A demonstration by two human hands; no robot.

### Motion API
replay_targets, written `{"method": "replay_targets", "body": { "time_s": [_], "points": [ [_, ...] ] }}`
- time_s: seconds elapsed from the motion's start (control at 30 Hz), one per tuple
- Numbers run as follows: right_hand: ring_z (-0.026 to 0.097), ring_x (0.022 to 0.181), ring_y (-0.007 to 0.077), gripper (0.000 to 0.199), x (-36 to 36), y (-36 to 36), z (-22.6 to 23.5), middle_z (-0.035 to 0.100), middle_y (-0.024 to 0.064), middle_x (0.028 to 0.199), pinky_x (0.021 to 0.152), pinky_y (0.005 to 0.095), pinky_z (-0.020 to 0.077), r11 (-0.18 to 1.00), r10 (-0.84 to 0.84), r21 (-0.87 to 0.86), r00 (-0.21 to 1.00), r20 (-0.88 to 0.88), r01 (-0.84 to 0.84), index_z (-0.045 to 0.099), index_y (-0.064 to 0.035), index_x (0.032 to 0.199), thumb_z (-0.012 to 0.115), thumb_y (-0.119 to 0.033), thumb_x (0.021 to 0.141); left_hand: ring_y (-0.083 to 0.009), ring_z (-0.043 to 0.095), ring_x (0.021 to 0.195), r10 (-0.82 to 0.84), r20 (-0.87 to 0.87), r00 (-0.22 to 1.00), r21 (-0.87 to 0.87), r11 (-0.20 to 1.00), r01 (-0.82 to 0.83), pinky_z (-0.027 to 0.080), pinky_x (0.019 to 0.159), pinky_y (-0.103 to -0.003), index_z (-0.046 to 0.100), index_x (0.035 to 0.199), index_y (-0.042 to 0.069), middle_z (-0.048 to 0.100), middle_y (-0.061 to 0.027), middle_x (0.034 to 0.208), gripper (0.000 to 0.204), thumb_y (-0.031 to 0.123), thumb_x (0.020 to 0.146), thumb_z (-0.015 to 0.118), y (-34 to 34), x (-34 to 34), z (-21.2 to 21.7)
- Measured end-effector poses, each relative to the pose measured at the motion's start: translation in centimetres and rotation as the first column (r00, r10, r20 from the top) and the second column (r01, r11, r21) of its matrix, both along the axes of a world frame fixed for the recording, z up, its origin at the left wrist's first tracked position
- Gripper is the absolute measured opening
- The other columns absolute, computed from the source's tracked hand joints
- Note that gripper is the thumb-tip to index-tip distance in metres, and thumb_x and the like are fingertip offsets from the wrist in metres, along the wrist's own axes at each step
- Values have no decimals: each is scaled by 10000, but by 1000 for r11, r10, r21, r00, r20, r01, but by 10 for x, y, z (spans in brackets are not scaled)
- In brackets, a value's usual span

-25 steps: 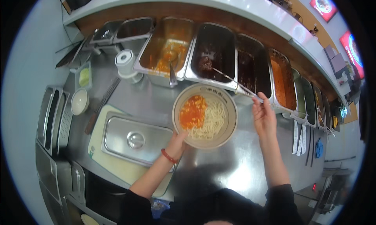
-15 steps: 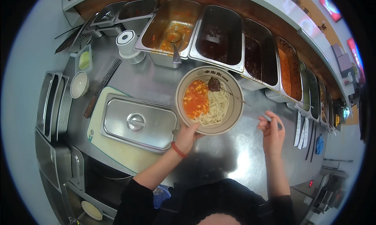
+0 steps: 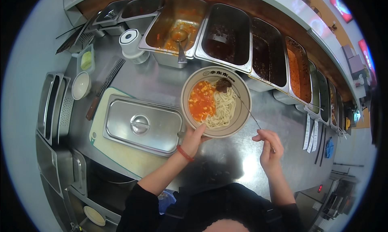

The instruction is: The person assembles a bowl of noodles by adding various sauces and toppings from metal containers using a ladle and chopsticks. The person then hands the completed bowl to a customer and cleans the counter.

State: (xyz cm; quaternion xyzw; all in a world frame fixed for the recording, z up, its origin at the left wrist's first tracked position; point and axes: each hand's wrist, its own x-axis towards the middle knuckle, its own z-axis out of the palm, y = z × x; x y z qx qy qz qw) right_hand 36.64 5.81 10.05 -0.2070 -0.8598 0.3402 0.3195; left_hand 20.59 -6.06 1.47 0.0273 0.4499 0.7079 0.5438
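Both bare hands raised ahead of the body, forearms coming up from the lower edge.

The left hand [image 3: 195, 136] reaches forward and up, wrist ringed by a thin red band, fingers [image 3: 199, 131] curled in a light grasp with the thumb on top. The right hand [image 3: 267, 147] sits well apart to the right, wrist straight, fingers [image 3: 262, 136] pinched closed around something thin. Dark sleeves cover both arms up to the elbows.

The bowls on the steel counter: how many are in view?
2. A large noodle bowl at centre, its rim held by the left hand; a small white bowl at far left. Others may be hidden outside the view.
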Motion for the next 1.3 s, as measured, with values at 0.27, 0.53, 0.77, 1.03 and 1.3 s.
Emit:
{"method": "replay_targets", "body": {
  "time_s": [0.27, 0.53, 0.77, 1.03, 1.3],
  "points": [
    [544, 664, 170, 182, -5, -3, -3, 494, 131, 824, 576, 230, 434, 995, 97, 16, 992, 82, -98, 506, 24, 868, 405, 64, 721, -180, 446, 950, -24, -21, 999, -8, 1000, 24, 417, 736, -315, 182, 1152, 72, 377, -90, 1094, 424, 180, 787, 370, 0, -1, -1],
    [542, 663, 178, 186, -6, -1, -4, 494, 130, 817, 563, 229, 437, 990, 111, 71, 987, 115, -120, 512, 17, 860, 421, 68, 706, -193, 444, 946, -24, -14, 1000, 20, 1000, 24, 425, 729, -320, 164, 1155, 79, 364, -99, 1095, 440, 172, 783, 379, 1, -1, -4],
    [544, 670, 183, 222, 8, -5, 2, 492, 133, 820, 578, 238, 441, 987, 141, 50, 979, 150, -150, 509, 20, 859, 423, 104, 672, -192, 440, 960, -22, -19, 1000, 22, 1000, 22, 416, 741, -324, 180, 1153, 73, 371, -96, 1101, 425, 169, 785, 371, 1, -1, -3],
    [547, 659, 183, 215, 4, 1, 3, 492, 138, 826, 578, 234, 437, 992, 75, 95, 992, 101, -85, 501, 25, 868, 408, 97, 688, -197, 437, 962, -20, -25, 999, 19, 1000, 20, 416, 747, -332, 180, 1150, 63, 369, -101, 1102, 421, 159, 786, 366, 1, -2, -1],
    [543, 671, 184, 225, -4, -2, -5, 490, 134, 832, 578, 236, 444, 985, 149, 70, 980, 130, -159, 504, 23, 871, 426, 99, 675, -202, 437, 964, -24, -30, 999, 42, 999, 25, 414, 753, -337, 180, 1148, 54, 367, -106, 1103, 411, 153, 789, 356, 1, -2, -3]
  ]
}}
